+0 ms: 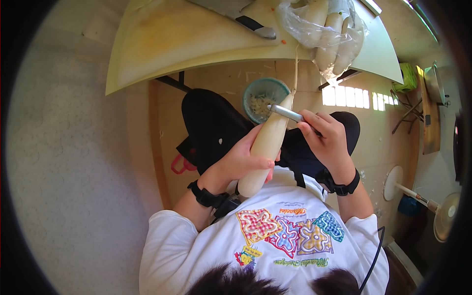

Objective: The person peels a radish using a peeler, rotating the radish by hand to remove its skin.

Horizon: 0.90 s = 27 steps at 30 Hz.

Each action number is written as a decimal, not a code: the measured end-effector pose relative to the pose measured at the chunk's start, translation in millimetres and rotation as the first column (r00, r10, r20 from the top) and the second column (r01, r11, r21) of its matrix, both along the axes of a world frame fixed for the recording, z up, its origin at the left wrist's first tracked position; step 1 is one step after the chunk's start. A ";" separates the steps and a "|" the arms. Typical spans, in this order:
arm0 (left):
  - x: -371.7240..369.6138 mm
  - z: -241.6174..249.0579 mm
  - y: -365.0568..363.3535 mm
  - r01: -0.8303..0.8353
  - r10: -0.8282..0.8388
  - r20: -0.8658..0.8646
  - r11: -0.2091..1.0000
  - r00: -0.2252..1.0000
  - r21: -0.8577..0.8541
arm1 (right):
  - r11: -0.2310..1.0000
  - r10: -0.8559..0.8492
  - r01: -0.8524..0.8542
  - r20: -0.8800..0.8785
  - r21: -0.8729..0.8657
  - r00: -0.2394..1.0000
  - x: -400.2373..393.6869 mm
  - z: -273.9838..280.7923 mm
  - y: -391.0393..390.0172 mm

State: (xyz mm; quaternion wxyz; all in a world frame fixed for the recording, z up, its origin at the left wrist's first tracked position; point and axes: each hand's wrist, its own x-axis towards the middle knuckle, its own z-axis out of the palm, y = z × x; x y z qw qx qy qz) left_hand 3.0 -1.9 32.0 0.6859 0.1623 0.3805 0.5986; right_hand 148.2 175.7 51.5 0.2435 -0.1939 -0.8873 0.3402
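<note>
A long white radish (270, 135) slants across my lap, its thin root tip pointing away from me and its thick end near my shirt. My left hand (246, 155) is wrapped around the thick lower part. In my right hand (328, 137) is a silver peeler (287, 113), gripped by its handle. The peeler's head lies over the upper part of the radish, near the tapered end; whether the blade touches the skin is hard to tell. Beyond it, between my knees, stands a teal bin (275, 84) with pale peelings (260, 105) inside.
In front is a pale table (162, 59) bearing a knife (253, 24) with a dark handle and a clear plastic bag (355, 37) of several white radishes. To the right are a fan (415, 195), a green item (405, 78) and a wooden board (430, 113). Scraps dot the floor.
</note>
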 end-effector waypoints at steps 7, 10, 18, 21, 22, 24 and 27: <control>-1.0 0.3 0.4 0.030 -0.029 -0.031 0.999 0.999 0.025 | 0.998 -0.065 0.065 -0.003 -0.009 0.998 2.8 -6.1 8.1; 0.6 -0.8 -4.0 0.036 -0.036 -0.004 0.999 0.999 0.037 | 0.996 -0.081 0.080 -0.005 -0.028 0.997 2.5 -5.5 8.4; -1.9 -2.7 -5.9 0.040 -0.040 0.008 0.999 0.999 0.030 | 0.997 -0.068 0.069 0.029 -0.032 0.997 1.5 -4.0 9.0; -1.5 1.9 -6.3 0.063 -0.062 -0.012 0.998 0.998 0.022 | 0.986 -0.149 0.146 -0.039 -0.078 0.988 -1.8 -13.1 16.2; 0.3 4.7 -5.9 0.064 -0.064 -0.012 0.998 0.998 0.022 | 0.986 -0.150 0.147 -0.039 -0.078 0.988 -1.4 -17.2 19.6; 6.0 14.3 -5.8 0.121 -0.117 -0.052 0.989 0.992 0.086 | 0.990 -0.125 0.134 0.188 -0.034 0.974 5.2 -28.7 25.2; -2.8 17.2 1.5 0.104 -0.103 -0.031 0.994 0.994 0.044 | 0.969 -0.154 0.185 0.186 -0.162 0.970 11.7 -52.3 23.1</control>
